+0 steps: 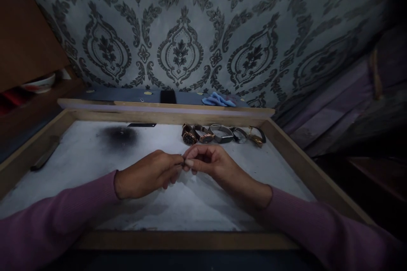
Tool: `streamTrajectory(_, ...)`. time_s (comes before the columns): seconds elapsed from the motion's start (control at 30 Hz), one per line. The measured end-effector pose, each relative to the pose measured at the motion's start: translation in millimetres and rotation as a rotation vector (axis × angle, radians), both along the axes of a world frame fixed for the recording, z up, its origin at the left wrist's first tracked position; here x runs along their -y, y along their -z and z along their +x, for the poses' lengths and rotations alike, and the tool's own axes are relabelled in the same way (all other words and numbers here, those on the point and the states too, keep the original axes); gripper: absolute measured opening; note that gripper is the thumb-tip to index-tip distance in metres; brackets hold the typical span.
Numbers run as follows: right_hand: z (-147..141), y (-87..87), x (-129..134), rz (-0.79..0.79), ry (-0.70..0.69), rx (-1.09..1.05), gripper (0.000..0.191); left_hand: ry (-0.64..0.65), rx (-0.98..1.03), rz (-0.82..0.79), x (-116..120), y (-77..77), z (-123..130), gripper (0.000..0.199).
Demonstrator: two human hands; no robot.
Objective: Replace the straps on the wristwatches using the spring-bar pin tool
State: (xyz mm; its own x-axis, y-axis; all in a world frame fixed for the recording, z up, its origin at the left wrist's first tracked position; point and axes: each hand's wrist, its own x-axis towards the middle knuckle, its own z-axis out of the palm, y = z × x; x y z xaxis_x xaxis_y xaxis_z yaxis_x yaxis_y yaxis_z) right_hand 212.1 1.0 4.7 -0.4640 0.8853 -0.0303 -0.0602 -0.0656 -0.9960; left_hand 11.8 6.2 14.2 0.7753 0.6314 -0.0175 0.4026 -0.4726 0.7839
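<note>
My left hand [149, 173] and my right hand [211, 163] meet over the middle of the white tray floor [127, 211]. Both are closed, thumb against fingers, on a small dark object [183, 161] pinched between their tips. Most of it is covered by the fingers, so its kind cannot be made out. Just beyond my right hand, several wristwatches stand in a row: a dark watch with a brown-gold case [189, 134], a rose-gold one [204, 134], a silver mesh-banded one [221, 134], a dark slim one [239, 134] and a gold one with a dark strap [257, 136].
A raised wooden rim [178, 240] surrounds the tray. Inside lie a flat black strip [141, 125] at the back and a dark slender tool [44, 157] at left. Behind the rim are a blue cloth [219, 99] and a black block [168, 96]. Patterned wallpaper rises beyond.
</note>
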Motion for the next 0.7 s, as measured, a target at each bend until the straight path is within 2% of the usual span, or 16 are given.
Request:
streamTrajectory(0.2,2.3,2.9,-2.1,-0.029,0.055,-0.023,0.031,-0.051,0.08,-0.166,-2.0,-2.9,0.1,0.019)
streamTrajectory(0.37,2.6,3.1,-1.4,-0.036,0.089,0.005,0.03,-0.157,0.167,-0.259,-7.4,-4.3,-0.1,0.016)
streamTrajectory(0.47,1.5,5.8,-1.3,-0.017,0.048,0.033,0.029,-0.215,0.235,-0.316,-10.3,-7.1,0.4,0.02)
streamTrajectory(0.57,-0.1,11.0,-1.8,-0.003,0.014,0.065,0.028,-0.274,0.255,-0.311,-11.5,-11.6,0.9,0.022)
streamTrajectory(0.7,-2.6,17.8,-1.1,-0.008,-0.008,0.087,0.029,-0.341,0.305,-0.225,-11.8,-13.5,1.2,0.023)
